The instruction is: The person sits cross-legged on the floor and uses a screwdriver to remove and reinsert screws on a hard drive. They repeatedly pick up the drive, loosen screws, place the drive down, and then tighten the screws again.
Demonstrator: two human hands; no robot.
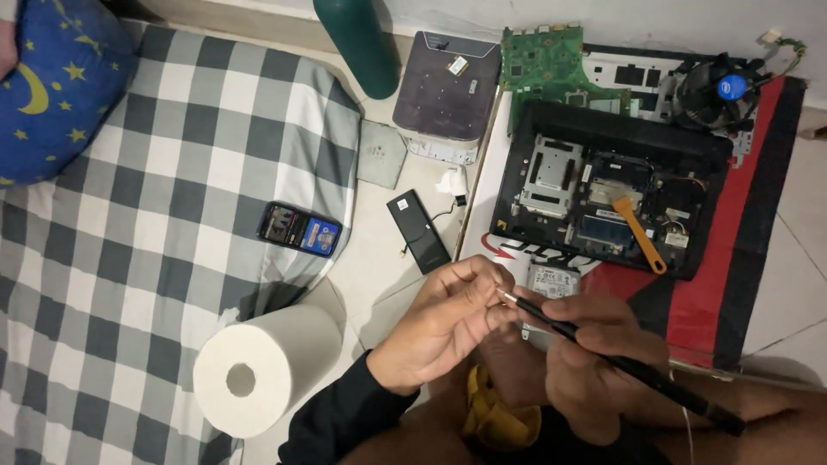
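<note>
A home bedroom floor — checked bedding (pixel 155 215), starry pillow (pixel 52 86) — beside an opened laptop (pixel 612 198).

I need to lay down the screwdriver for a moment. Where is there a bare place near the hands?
Free: checked blanket between phone and paper roll; bare tile right of the red mat. Crowded: open laptop, and the floor strip around the small black part.

We can't really see what our left hand (pixel 444 323) pinches, way too tiny; the blue pillow (pixel 52 86) and green bottle (pixel 357 43) get cropped.
</note>
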